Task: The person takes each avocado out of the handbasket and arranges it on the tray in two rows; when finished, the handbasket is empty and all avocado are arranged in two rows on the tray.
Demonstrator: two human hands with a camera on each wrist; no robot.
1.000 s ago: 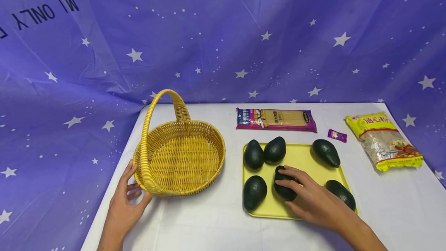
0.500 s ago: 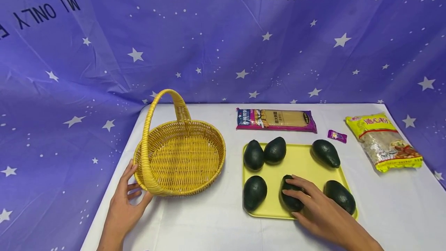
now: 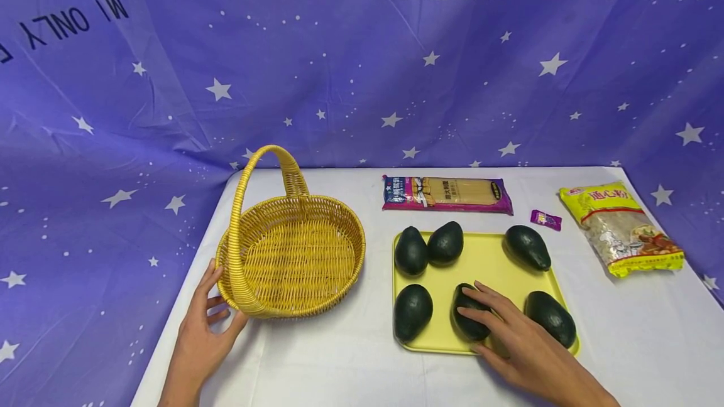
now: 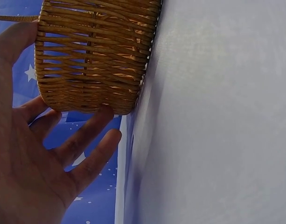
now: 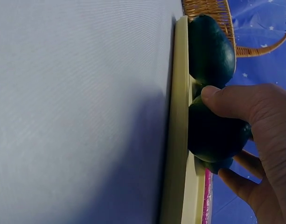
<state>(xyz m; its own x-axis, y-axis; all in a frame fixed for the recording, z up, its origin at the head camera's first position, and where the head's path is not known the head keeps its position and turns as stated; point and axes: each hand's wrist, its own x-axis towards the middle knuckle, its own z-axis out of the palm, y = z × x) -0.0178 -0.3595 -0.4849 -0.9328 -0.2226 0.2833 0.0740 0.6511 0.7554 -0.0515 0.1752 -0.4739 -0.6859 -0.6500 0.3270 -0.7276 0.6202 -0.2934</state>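
Observation:
In the head view my left hand [image 3: 200, 331] is at the near left side of an oval yellow wicker basket [image 3: 302, 269] with a tall handle. Its thumb touches the rim, while the other fingers [image 4: 94, 161] spread loosely against the side. My right hand [image 3: 523, 344] holds a dark green avocado [image 3: 468, 311] at the front of a yellow tray [image 3: 481, 269]. The thumb lies along one side of the fruit and the fingers reach over the other. Several more avocados [image 3: 413, 313] lie about this tray. Nothing lies in the basket.
Behind the tray lies a packet of spaghetti [image 3: 447, 195], with a small purple wrapped packet [image 3: 546, 220] beside it. A yellow bag of pasta [image 3: 622, 230] is at the far right. A white cloth [image 3: 317, 363] covers the table, and a purple starry curtain [image 3: 339, 49] surrounds it.
My right hand and its avocado have shifted toward the tray's front edge and slightly right, then stayed nearly still. The left hand and basket have not moved.

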